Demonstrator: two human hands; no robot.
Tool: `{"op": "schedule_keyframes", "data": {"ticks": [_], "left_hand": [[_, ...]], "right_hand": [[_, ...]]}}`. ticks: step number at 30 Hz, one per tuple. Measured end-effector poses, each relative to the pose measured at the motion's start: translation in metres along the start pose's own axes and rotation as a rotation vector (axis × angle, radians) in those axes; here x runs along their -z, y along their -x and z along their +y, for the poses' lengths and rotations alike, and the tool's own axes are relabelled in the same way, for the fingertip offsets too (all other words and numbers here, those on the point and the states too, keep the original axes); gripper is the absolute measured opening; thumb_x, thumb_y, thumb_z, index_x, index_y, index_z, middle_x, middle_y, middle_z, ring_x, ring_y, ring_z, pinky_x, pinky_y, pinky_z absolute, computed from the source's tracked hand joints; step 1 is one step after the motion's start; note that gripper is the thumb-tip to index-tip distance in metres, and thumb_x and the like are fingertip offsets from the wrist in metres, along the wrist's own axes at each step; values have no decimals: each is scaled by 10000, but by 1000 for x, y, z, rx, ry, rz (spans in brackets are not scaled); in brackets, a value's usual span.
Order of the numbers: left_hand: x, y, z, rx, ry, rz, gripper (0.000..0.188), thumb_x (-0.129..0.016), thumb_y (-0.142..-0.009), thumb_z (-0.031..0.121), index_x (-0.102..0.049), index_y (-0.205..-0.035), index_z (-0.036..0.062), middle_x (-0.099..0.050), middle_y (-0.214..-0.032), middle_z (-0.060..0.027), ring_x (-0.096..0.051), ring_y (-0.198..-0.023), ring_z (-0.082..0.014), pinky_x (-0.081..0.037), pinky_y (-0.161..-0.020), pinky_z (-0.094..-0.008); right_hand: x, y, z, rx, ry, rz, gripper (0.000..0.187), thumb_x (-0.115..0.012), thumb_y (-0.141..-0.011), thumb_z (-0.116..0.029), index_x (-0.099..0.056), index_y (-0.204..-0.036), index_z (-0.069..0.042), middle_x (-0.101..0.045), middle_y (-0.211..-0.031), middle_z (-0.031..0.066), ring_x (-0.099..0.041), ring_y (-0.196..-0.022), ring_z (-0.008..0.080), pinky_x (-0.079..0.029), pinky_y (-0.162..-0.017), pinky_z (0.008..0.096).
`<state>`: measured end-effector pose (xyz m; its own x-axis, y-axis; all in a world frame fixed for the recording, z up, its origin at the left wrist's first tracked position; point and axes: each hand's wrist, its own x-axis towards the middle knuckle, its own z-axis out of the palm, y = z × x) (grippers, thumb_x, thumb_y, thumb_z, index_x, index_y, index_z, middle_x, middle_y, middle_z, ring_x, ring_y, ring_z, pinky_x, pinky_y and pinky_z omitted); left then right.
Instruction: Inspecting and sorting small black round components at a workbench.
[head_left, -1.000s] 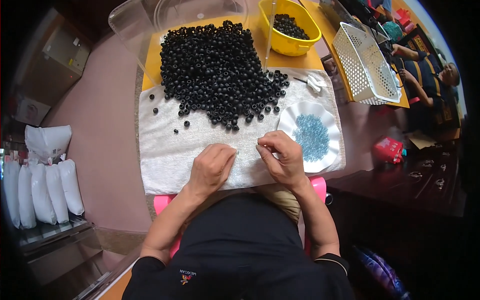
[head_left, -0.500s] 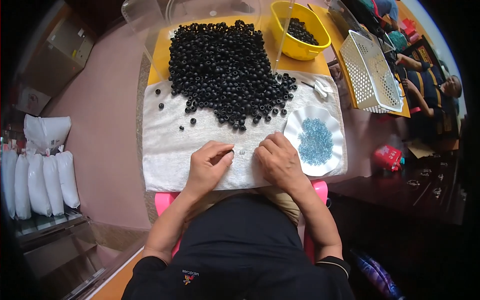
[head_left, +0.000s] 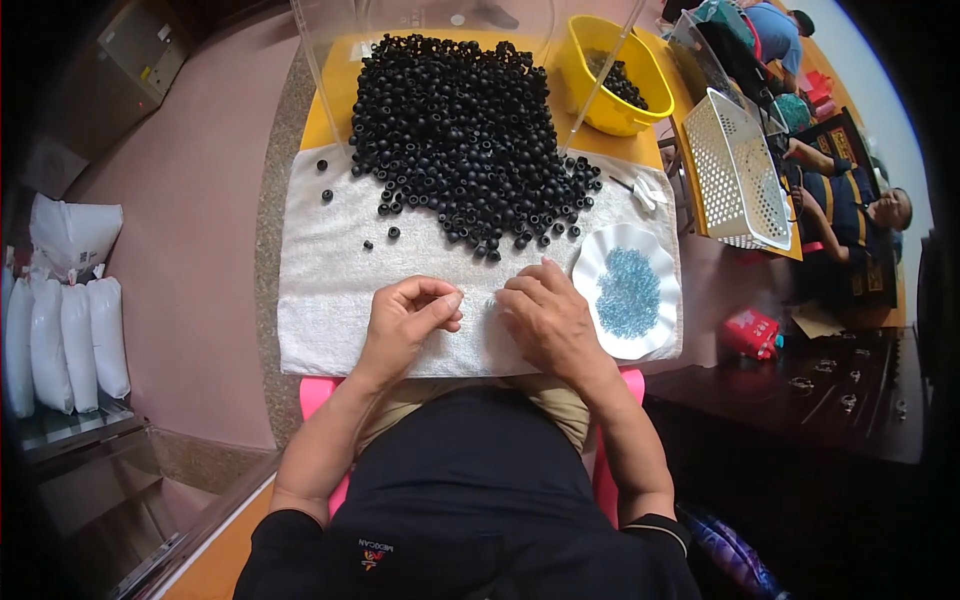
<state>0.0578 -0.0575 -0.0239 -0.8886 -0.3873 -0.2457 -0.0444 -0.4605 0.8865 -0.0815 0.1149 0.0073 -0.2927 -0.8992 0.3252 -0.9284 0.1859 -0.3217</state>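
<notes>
My left hand is above the white towel, thumb and forefinger pinched together. Whatever it holds between the tips is too small or hidden to make out. Close by on the right, my right hand has its fingers bent down at the towel; its thumb and grip are mostly hidden. Beyond both hands lies a big heap of black round pieces with holes, a few of them loose on the towel. Beside my right hand stands a white wavy-rimmed plate of small clear blue pieces.
A clear panelled bin surrounds the back of the heap. At the far right are a yellow tub with more black pieces, a white-handled tool and a white perforated basket. Two other people sit farther right. White sacks stand left.
The dark round piece seen in my left fingertips is out of sight now, and that hand has turned slightly. My right fingers have shifted a little left. The whole view has moved somewhat.
</notes>
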Motion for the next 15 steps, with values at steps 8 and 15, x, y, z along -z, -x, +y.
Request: {"op": "schedule_keyframes", "data": {"ticks": [8, 15], "left_hand": [[-4, -1, -7, 12, -68, -12, 118, -722, -866, 67, -663, -942, -2, -682, -845, -56, -602, -700, -78, -507, -640, -212], [-16, -1, -1, 55, -99, -21, 115, -733, -861, 67, -653, -921, 11, -687, -850, -43, -599, -692, -63, -500, -620, -195]], "right_hand": [[-13, -2, 5, 69, 6, -63, 221, -678, -726, -47, -646, -941, -85, -656, -885, 43, -615, -937, 243, -432, -1032, 465], [-7, -1, -1, -5, -272, 100, 259, -723, -683, 10, -585, -888, -70, -645, -852, 60, -645, -781, 262, -545, -837, 396]]}}
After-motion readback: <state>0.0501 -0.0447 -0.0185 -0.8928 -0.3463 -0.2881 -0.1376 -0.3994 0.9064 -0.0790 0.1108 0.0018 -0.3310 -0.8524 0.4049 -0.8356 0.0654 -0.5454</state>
